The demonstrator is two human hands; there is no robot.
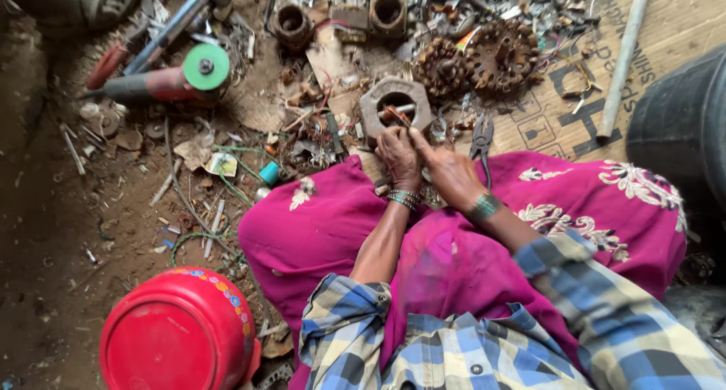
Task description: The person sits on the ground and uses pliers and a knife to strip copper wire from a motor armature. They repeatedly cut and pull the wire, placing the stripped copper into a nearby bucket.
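I log what the head view shows, largest first.

1 magenta embroidered cloth (469, 246) across the lap.
1 sheet of printed cardboard (665, 34) on the dirt, upper right.
1 red plastic tub (178, 333), lower left.
1 angle grinder (162, 80) with green disc, upper left.
1 pale rod (623, 57) lying on the cardboard.
2 rusty wound stators (476, 61), side by side.
2 rusty rings (340, 19) at the top edge.
1 grey motor housing (395, 106), just beyond the knees, copper wire in its bore.
1 pair of pliers (482, 140), beside the housing.
2 hands: left hand (398, 157) curled, fingers pressed together at the housing's near rim; right hand (450, 170) touching it, forefinger extended toward the bore. Whether either pinches wire, I cannot tell.
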